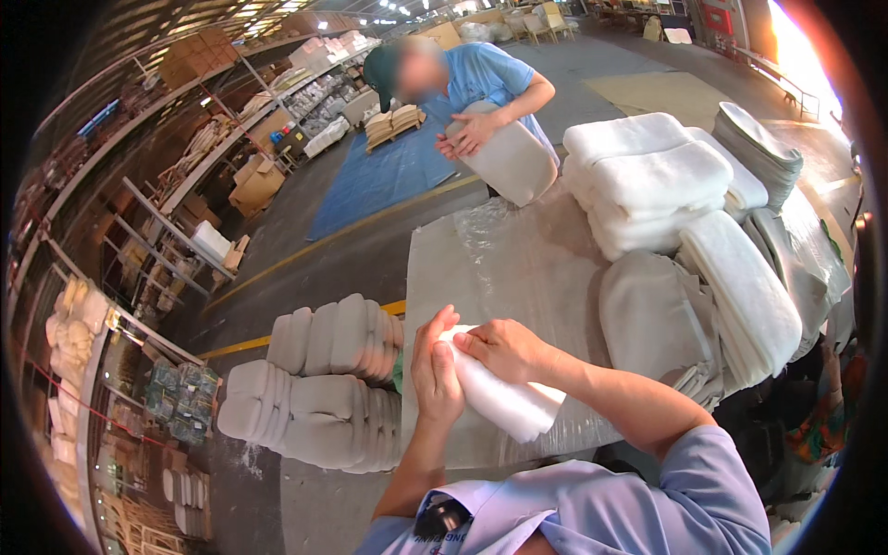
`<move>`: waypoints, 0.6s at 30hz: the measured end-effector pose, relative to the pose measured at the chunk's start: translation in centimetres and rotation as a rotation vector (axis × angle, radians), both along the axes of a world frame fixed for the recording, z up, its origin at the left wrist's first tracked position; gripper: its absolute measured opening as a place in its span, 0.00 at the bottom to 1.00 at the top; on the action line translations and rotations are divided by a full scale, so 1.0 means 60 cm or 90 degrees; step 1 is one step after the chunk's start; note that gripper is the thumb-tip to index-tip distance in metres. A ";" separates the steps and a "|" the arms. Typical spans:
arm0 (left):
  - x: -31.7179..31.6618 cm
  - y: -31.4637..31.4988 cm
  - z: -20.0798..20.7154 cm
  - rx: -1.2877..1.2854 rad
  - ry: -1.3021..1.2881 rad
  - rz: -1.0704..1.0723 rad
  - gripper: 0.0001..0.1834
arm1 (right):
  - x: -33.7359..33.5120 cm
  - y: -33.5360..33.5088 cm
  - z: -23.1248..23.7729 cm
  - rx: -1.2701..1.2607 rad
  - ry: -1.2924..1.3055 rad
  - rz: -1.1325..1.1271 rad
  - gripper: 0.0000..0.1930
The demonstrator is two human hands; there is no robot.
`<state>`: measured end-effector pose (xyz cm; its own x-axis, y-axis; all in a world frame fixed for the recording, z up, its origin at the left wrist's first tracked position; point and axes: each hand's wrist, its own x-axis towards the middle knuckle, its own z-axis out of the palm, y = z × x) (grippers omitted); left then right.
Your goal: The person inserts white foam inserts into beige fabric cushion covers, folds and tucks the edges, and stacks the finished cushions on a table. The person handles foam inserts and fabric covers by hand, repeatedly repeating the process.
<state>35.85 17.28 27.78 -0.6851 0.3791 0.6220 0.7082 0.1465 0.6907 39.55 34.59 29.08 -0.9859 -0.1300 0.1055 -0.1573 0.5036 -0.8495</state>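
Note:
A thick strip of white padding [513,400], folded or rolled lengthwise, lies at a slant in front of my body, above the near edge of the table [504,264]. My right hand [504,350] grips its upper end, the fingers curled over it. Against that same end presses my left hand [437,375], its fingers long and close together and its thumb on the padding side. Part of the padding between the two palms is hidden. Clear plastic film appears to cover the grey tabletop.
Thick folded white padding [647,171] is piled on the table's right side, beside grey cushion covers [652,310]. Stacked grey cushions [319,421] stand left of the table. Across it, a person in blue holds a grey cushion [513,162]. Shelving [166,236] lines the left.

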 end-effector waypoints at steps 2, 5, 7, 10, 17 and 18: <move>0.005 -0.005 0.008 -0.025 -0.024 0.016 0.28 | 0.002 -0.007 -0.006 -0.070 -0.051 -0.027 0.29; 0.013 -0.001 0.025 -0.057 -0.043 0.013 0.27 | -0.007 0.017 -0.056 -0.049 -0.117 -0.064 0.28; 0.011 0.005 0.033 -0.060 -0.057 -0.010 0.28 | -0.005 0.051 -0.098 -0.046 -0.155 -0.087 0.28; 0.007 0.002 0.029 -0.043 -0.079 -0.027 0.29 | 0.005 0.084 -0.105 -0.106 -0.189 -0.051 0.26; 0.009 -0.002 0.031 -0.056 -0.097 -0.012 0.30 | 0.043 0.055 0.058 0.020 -0.011 0.109 0.26; 0.011 0.000 0.033 -0.056 -0.102 -0.013 0.30 | 0.046 0.041 0.060 0.072 -0.018 0.101 0.26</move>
